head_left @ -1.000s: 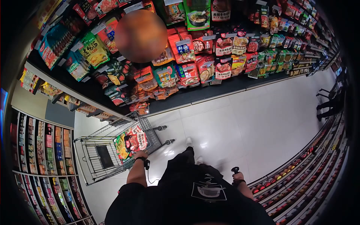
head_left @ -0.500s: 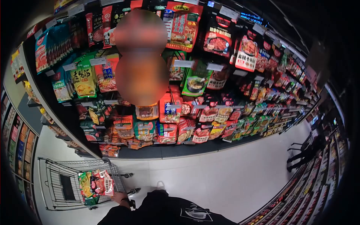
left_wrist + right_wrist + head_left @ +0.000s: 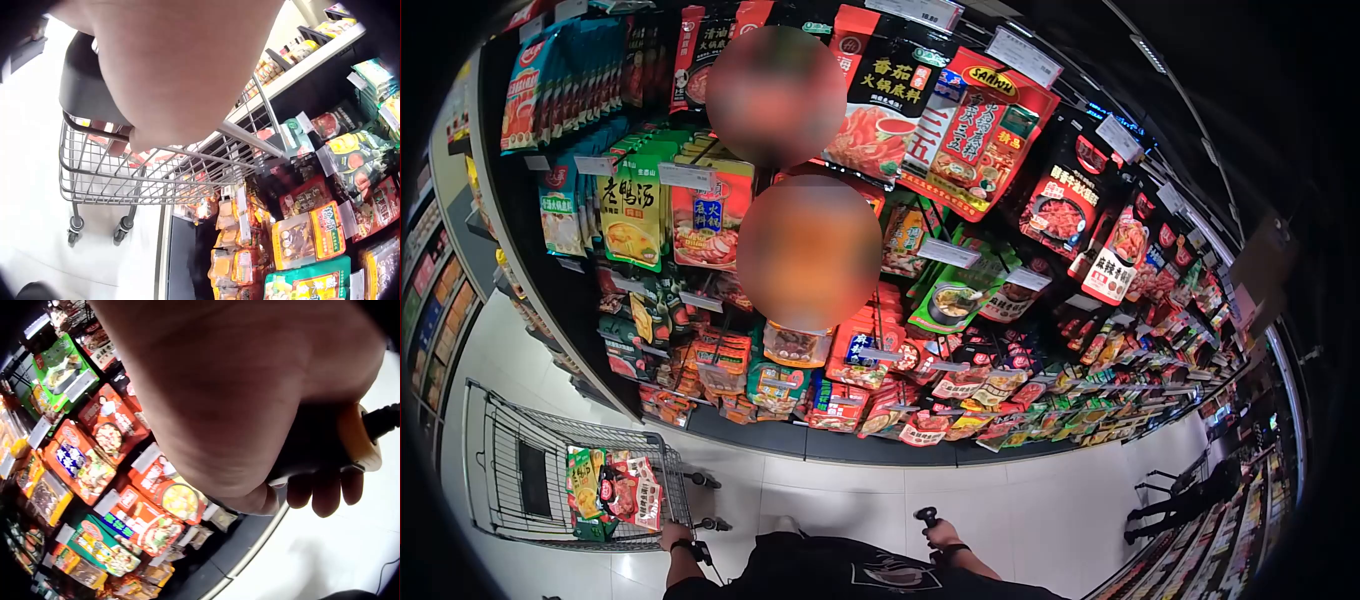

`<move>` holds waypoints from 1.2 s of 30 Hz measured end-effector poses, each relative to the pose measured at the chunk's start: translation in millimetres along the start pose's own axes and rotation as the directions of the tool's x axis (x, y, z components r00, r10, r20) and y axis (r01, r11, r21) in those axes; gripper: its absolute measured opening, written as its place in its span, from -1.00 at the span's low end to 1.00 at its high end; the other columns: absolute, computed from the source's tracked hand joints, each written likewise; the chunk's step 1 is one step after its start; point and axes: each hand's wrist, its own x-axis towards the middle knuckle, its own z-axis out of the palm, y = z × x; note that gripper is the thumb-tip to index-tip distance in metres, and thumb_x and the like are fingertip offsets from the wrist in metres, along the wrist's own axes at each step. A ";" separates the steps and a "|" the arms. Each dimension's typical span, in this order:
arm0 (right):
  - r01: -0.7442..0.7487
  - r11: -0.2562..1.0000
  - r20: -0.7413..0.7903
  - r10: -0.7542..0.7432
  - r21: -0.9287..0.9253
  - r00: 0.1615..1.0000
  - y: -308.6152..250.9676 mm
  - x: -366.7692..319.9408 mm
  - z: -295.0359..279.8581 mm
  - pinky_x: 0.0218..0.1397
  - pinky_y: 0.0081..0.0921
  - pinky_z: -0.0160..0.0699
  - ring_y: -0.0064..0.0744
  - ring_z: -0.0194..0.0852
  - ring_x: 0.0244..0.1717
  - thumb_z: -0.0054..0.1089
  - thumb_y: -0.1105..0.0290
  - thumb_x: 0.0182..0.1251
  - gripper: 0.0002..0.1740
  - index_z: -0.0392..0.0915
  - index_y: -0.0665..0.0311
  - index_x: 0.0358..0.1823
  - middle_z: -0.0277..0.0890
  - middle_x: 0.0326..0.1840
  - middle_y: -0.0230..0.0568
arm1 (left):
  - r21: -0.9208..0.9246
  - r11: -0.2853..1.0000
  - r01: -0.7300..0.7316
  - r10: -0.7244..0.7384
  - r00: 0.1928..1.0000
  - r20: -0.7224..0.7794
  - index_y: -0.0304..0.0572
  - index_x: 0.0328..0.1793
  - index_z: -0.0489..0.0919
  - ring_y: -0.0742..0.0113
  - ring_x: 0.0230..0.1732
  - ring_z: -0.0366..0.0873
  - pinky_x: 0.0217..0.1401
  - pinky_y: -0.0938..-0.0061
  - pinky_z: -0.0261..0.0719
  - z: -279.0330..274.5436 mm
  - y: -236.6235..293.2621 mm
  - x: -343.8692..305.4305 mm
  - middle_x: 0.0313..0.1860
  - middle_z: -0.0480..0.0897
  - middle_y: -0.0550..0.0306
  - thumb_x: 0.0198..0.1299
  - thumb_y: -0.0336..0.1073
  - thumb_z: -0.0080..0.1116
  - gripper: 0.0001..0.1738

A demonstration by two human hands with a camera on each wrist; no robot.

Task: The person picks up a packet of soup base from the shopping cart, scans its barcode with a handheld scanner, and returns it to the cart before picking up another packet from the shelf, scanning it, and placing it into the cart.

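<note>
My left hand (image 3: 675,537) grips the corner of the wire shopping cart (image 3: 534,478) at lower left in the head view. In the left wrist view that hand (image 3: 181,75) fills the top, its fingertips partly hidden behind the rim wires. Inside the cart lie a green-and-yellow pouch (image 3: 584,482) and a red-and-white pouch (image 3: 640,500), overlapping. My right hand (image 3: 942,533) holds a black handheld device (image 3: 925,516) in front of the body. Close up in the right wrist view, curled fingers wrap the device, whose end has an orange band (image 3: 355,436) and a cable.
Ahead rises a shelf wall hung with seasoning pouches (image 3: 636,215) in several rows, above a dark base ledge (image 3: 830,447). Pale tiled floor (image 3: 850,500) runs along it. Far right, a dark-clothed person (image 3: 1200,505) stands by another cart. Two blurred circles cover part of the shelves.
The head view has tilted up toward the shelves, so the cart sits lower and further left. My right hand, out of view half a second ago, shows again nearer the middle. The left keeps its grip.
</note>
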 end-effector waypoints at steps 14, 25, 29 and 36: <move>0.328 0.829 0.325 -0.189 -0.454 0.927 -26.9 104.8 -54.5 -0.47 -0.33 0.58 -0.28 0.62 -0.55 0.25 0.33 -0.05 -0.75 0.56 0.40 -0.40 0.58 -0.56 -0.14 | -0.197 0.980 0.026 -0.076 0.965 -0.251 -0.34 0.06 0.46 -0.09 0.25 0.33 0.36 0.14 0.16 12.2 23.7 -82.6 0.14 0.47 -0.23 0.02 -0.34 0.05 -0.57; 0.510 0.785 0.409 -0.360 -0.352 0.838 -7.8 219.0 -85.9 -0.43 -0.32 0.58 -0.29 0.62 -0.54 0.25 0.32 -0.05 -0.74 0.57 0.39 -0.41 0.59 -0.55 -0.13 | -0.422 0.905 0.058 0.191 0.830 0.524 -0.26 0.22 0.46 0.19 0.07 0.54 0.07 0.32 0.53 173.4 53.3 -170.3 0.10 0.57 -0.02 0.17 -0.06 0.13 -0.44; 0.625 0.665 0.499 -0.411 -0.408 0.763 -57.3 252.0 -80.4 -0.40 -0.33 0.58 -0.32 0.62 -0.54 0.22 0.30 -0.04 -0.76 0.58 0.37 -0.44 0.60 -0.54 -0.12 | -0.312 0.949 0.057 0.108 0.867 0.486 -0.24 0.22 0.47 0.22 0.02 0.57 0.05 0.32 0.53 145.3 62.3 -231.9 0.04 0.61 -0.02 0.20 -0.04 0.10 -0.45; 0.660 0.620 0.583 -0.371 -0.424 0.723 -167.5 242.2 -60.6 -0.58 -0.37 0.52 -0.27 0.55 -0.68 0.17 0.34 -0.05 -0.73 0.53 0.49 -0.48 0.51 -0.66 -0.10 | -0.669 0.714 0.209 -0.204 0.975 0.087 -0.33 0.19 0.48 0.04 0.20 0.47 0.25 0.32 0.39 132.6 7.1 -307.7 0.11 0.56 -0.19 0.19 -0.15 0.08 -0.49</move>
